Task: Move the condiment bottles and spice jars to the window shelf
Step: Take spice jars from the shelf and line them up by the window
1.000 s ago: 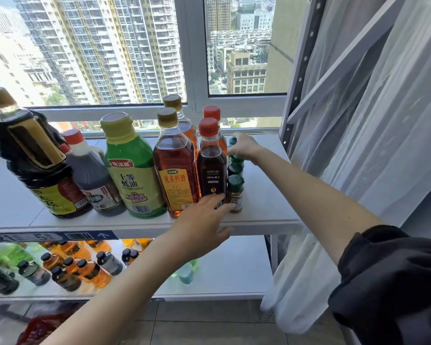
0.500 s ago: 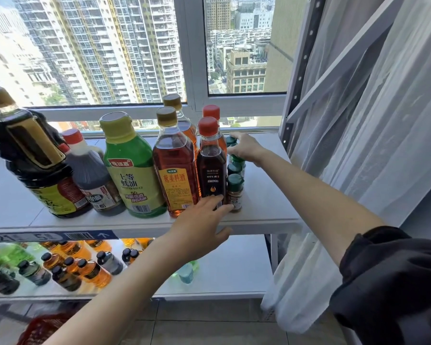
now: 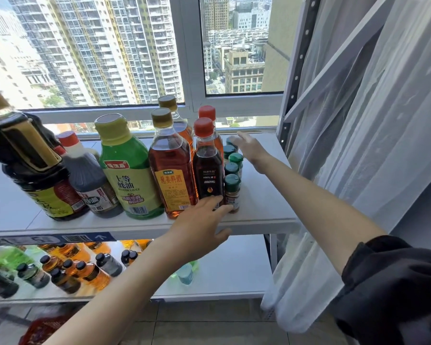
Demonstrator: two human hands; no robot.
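Window shelf (image 3: pixel 264 207), white, w/ high-rises behind, carried the bottles & green-capped spice jars (image 3: pixel 232 192) at its 3 o'clock end. Left hand (image 3: pixel 199 227), fingers straight, touched dark red-capped bottle (image 3: pixel 208 175). Right hand (image 3: pixel 249 148) hovered flat, fingers relaxed, by rear jars.

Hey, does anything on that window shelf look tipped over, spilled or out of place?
Nothing stands out. The bottles on the white window shelf stand upright with caps on, and the green-capped spice jars sit in a tidy row beside the red-capped dark bottle. No spill shows. The big dark soy-sauce jug only seems to lean, likely wide-angle distortion.
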